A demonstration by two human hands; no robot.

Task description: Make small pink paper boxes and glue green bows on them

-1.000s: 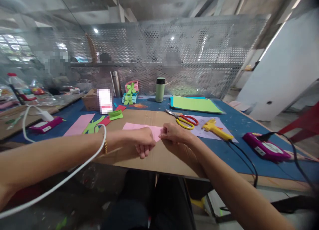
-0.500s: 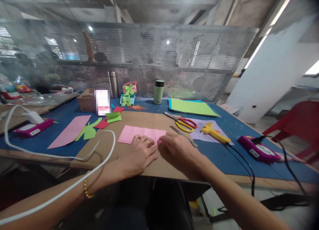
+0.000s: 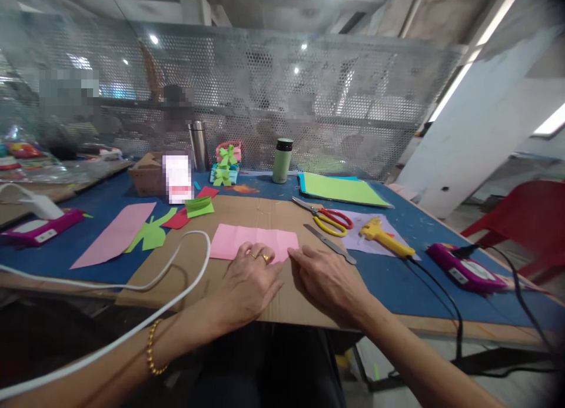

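A pink sheet of paper (image 3: 229, 240), marked with upright creases, lies on a flat piece of brown cardboard (image 3: 176, 278). My left hand (image 3: 253, 278), wearing gold rings, presses on the sheet's near edge with its fingers bent and close together. At the near right corner, the index fingertip of my right hand (image 3: 326, 278) touches the sheet, its other fingers curled under. The undersides of both hands are hidden. A grey metal blade-like strip (image 3: 329, 243) lies just beyond my right hand, and scissors (image 3: 326, 219) with red and yellow handles rest behind it.
A yellow glue gun (image 3: 388, 238) lies on lilac paper (image 3: 351, 240) at right, its cord running off the near edge. A white cable (image 3: 194, 284) loops over my left forearm. Paper cutouts (image 3: 152, 234), a cardboard box (image 3: 145, 175) and a green tumbler (image 3: 282, 161) stand or lie farther back.
My right hand has shifted slightly right and lowered to the sheet's corner, uncovering its right end. My left hand stays on the near edge. The view has shifted a little.
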